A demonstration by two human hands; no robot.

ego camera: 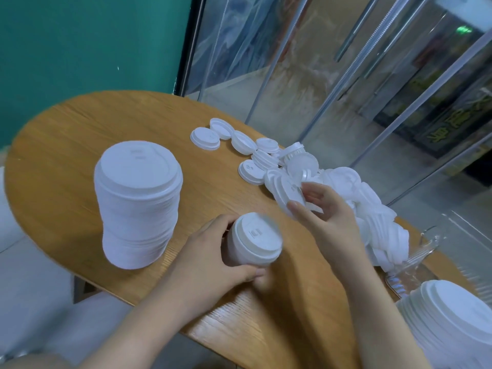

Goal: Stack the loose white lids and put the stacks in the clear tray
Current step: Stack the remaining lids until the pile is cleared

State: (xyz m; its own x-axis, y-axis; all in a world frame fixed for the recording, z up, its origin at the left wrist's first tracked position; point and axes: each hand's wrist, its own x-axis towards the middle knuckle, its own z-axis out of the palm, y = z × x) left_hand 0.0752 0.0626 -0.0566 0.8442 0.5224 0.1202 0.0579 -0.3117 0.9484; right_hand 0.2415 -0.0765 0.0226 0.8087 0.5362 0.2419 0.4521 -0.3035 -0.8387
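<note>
While the left hand (213, 251) is gripping a short stack (254, 239) on the bench (66, 134), the right hand (327, 209) is pinching a loose lid (288, 193) from the pile (372, 209), likely to be seated on top next; the clear tray (452, 235) is waiting at the right edge.

Wooden tabletop (80, 134) with visible grain and a soft satin sheen. Loose white lids (266, 155) and tall lid stack (138, 209) of thin moulded plastic, smooth, matt. Clear tray (431, 246) of transparent glossy plastic. Glossy glass panels (319, 75) behind, metal-framed.
</note>
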